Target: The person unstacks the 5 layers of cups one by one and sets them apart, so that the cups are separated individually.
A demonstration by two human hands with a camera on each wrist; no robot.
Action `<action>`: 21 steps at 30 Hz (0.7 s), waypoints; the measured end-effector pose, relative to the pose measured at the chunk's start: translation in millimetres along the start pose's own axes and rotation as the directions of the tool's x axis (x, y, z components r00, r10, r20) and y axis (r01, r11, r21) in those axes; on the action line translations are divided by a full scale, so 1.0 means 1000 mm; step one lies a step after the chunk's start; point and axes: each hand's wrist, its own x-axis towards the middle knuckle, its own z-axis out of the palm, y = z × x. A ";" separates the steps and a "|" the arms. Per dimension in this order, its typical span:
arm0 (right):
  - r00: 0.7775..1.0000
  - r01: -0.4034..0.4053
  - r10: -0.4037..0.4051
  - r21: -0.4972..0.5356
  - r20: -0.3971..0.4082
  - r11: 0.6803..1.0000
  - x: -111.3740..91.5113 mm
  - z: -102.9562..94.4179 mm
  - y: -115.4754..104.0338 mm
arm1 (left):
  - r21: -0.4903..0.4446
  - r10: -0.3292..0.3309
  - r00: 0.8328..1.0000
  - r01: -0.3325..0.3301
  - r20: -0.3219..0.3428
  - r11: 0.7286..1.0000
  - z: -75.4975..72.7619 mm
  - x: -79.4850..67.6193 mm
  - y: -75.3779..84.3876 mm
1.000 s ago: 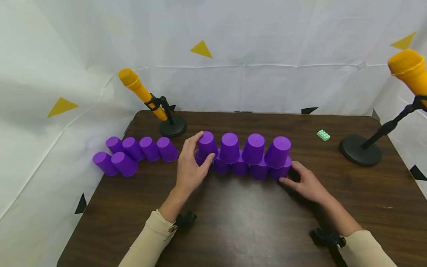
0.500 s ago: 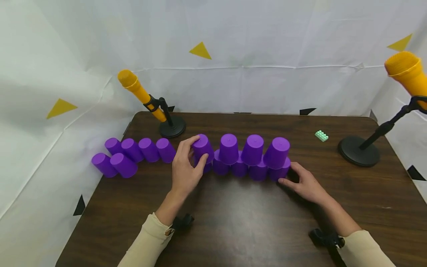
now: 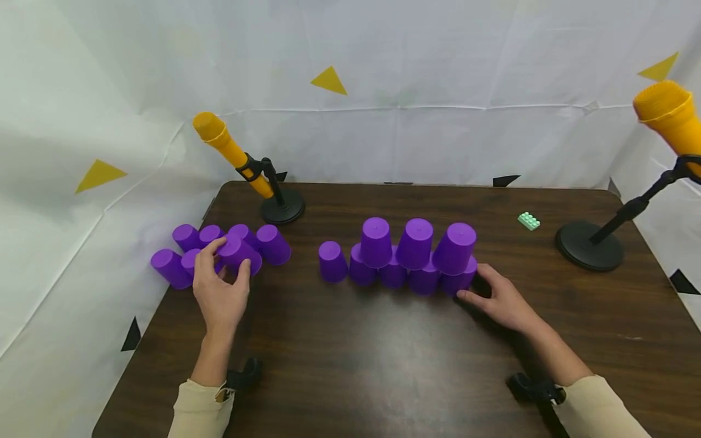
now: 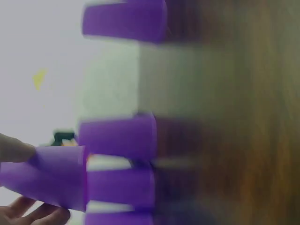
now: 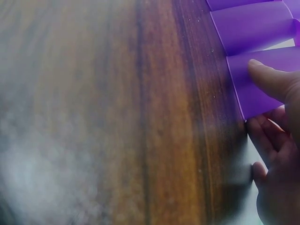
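In the head view my left hand (image 3: 221, 292) grips an upside-down purple cup (image 3: 241, 254) between thumb and fingers, over the left cluster. The left wrist view shows this held cup (image 4: 51, 176) tilted, its rim toward the table. My right hand (image 3: 501, 301) holds the rightmost lower cup (image 3: 457, 282) of the middle row. The right wrist view shows the thumb on that cup's near side and the other fingers round its edge. Three cups, among them this middle one (image 3: 415, 244), sit upside down on the lower row. The leftmost lower cup (image 3: 332, 263) has none on it.
More purple cups (image 3: 170, 267) stand upside down at the left edge of the dark wooden table (image 3: 383, 365). A yellow microphone (image 3: 230, 149) on a stand is behind them, another microphone (image 3: 665, 115) at right. A mint toy brick (image 3: 529, 221) lies near the back right.
My left hand has lifted the upper leftmost cup off the middle row and carried it left over the cluster. The right hand has stayed at its cup.
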 end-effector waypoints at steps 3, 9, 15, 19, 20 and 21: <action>1.000 -0.005 0.005 0.000 0.000 1.000 0.000 0.000 0.000 | 0.103 -0.055 0.998 0.051 0.031 0.993 -0.004 0.000 -0.020; 1.000 -0.020 0.020 0.010 0.010 1.000 0.000 0.000 0.000 | 0.211 -0.130 0.987 0.108 0.094 0.972 -0.004 0.000 -0.039; 1.000 -0.023 0.022 0.009 0.018 1.000 0.000 0.000 0.000 | 0.245 -0.167 0.979 0.135 0.117 0.960 -0.001 0.001 -0.045; 0.999 -0.027 0.027 0.012 0.022 1.000 0.000 0.000 0.000 | 0.257 -0.176 0.977 0.141 0.118 0.956 0.000 0.003 -0.045; 0.999 -0.030 0.029 0.014 0.023 0.999 0.000 0.000 0.001 | 0.260 -0.178 0.977 0.142 0.119 0.955 0.000 0.003 -0.045; 0.999 -0.032 0.032 0.017 0.024 0.999 0.000 0.000 0.001 | 0.261 -0.180 0.976 0.144 0.122 0.954 0.000 0.003 -0.045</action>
